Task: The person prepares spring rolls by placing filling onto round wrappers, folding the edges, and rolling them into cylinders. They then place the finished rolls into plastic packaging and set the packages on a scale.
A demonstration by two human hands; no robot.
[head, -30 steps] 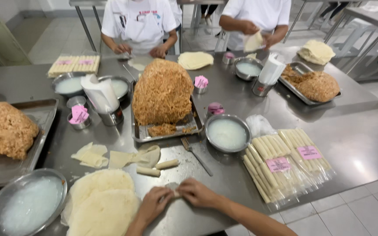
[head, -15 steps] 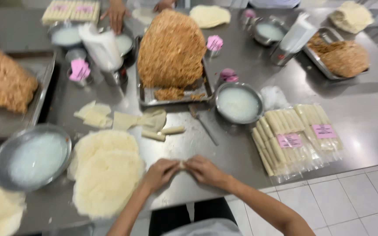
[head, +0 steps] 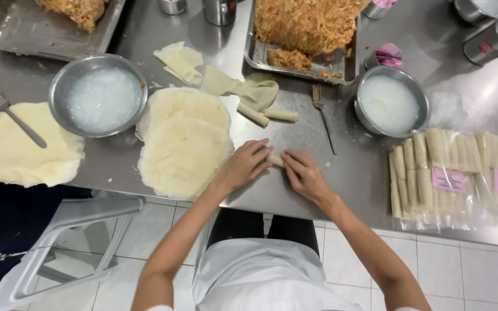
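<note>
My left hand [head: 246, 166] and my right hand [head: 302, 174] press together on a small pale rolled wrapper [head: 276, 160] lying on the steel table [head: 295, 138]; only its middle shows between my fingers. Just left of my hands sit two stacks of round thin wrappers [head: 184, 138]. Two finished rolls [head: 266, 114] lie behind my hands, beside torn wrapper pieces [head: 243, 89]. A tray of shredded brown filling [head: 304, 29] stands further back.
Steel bowls of white paste stand at left [head: 100, 95] and right [head: 391, 102]. Bagged finished rolls [head: 456, 173] lie at right. A fork [head: 7, 112] rests on another wrapper stack [head: 24, 152] far left. A thin utensil [head: 324, 118] lies behind my hands. A plastic chair [head: 70, 242] stands below the table edge.
The camera has tilted down and moved closer. My hands stay together on the roll, working it on the table.
</note>
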